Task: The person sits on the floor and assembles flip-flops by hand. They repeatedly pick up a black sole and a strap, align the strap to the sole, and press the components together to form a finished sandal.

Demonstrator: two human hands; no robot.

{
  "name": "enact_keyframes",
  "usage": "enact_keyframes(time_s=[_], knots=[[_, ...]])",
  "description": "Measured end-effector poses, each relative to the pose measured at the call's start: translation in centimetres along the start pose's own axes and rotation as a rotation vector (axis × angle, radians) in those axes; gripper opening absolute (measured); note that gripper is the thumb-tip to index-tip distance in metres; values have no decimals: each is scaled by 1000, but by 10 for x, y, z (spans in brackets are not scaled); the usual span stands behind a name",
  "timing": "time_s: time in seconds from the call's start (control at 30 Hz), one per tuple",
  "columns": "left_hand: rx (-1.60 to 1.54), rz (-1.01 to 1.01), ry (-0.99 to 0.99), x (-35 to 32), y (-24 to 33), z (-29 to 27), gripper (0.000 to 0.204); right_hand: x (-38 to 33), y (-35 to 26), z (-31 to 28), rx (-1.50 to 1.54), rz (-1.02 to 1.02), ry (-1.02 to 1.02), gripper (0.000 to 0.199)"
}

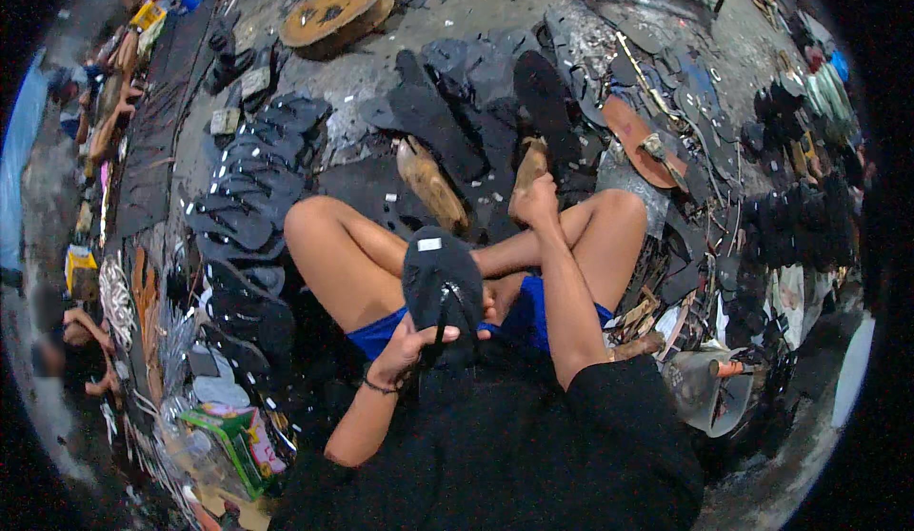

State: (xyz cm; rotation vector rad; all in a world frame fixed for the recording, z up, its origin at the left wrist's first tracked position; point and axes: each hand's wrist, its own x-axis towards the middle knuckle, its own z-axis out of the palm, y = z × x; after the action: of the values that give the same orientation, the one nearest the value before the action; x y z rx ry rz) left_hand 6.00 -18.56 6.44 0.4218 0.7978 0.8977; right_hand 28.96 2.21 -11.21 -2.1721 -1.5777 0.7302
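My left hand [419,341] is closed round the heel end of a black flip-flop [443,288], held close to my body. A white label sits on its toe end, and its dark strap runs across the upper face. Out in front, my right hand [539,198] grips a light brown wooden piece [530,158]. Its far end meets a black sole [541,93]; whether the two are joined I cannot tell. A worn wooden block [430,184] lies between my knees, beside another long black sole [424,103].
Black flip-flops lie in rows [249,198] at my left. A brown sandal [640,141] rests at the right, near scattered scraps. A round wooden disc [338,12] stands farther off. By my right side is a grey bucket [709,393]; other people [114,98] sit at the left edge.
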Motion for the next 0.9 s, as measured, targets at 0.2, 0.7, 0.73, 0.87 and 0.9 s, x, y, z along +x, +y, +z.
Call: enact_keyframes(time_s=[0.2,0.7,0.73,0.87,0.9], knots=[[-72,236,36,22,0,-19,53,-81,-31,-89,1492,439,-443,48],[-579,556,-72,33,-13,-56,81,-246,-117,-157,228,-651,-546,62],[-751,586,-148,33,-10,-58,80,-249,-125,-159,276,-636,-524,57],[-454,611,173,29,-6,-47,75,-250,-113,-183,227,-637,-514,63],[-110,531,410,27,-5,-43,73,-249,-115,-181,177,-667,-483,63]])
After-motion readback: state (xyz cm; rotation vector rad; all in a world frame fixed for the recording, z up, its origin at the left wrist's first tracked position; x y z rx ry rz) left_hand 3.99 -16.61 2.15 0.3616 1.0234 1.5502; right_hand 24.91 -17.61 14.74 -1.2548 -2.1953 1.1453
